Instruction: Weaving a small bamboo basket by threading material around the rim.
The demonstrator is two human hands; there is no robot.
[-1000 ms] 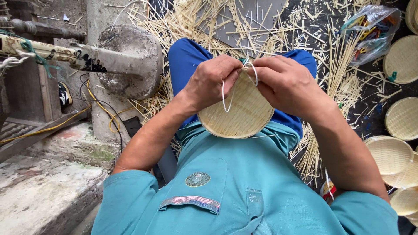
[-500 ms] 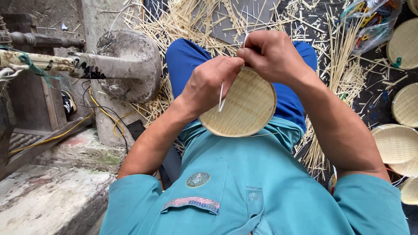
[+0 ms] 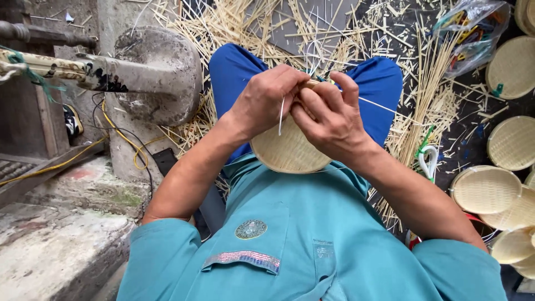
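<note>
A round woven bamboo tray [image 3: 281, 155] rests on my lap, over blue trousers. My left hand [image 3: 266, 100] grips its far rim from the left, and a thin white strip [image 3: 282, 115] hangs down from its fingers. From the right, my right hand [image 3: 330, 116] closes over the same rim, fingers pinched against the left hand's fingers. A thin pale strand [image 3: 384, 106] runs out to the right from between the hands. Much of the tray's top edge is hidden under both hands.
Bamboo splints [image 3: 423, 95] litter the dark floor ahead. Several finished woven trays [image 3: 484, 188] lie stacked at the right. A plastic bag [image 3: 473, 28] of coloured items sits at top right. A concrete block and metal bar [image 3: 139, 72] stand at left, with a yellow cable [image 3: 120, 136].
My right hand has come down from above the tray's rim and closed back against my left hand. The white loop has tightened to a short strip.
</note>
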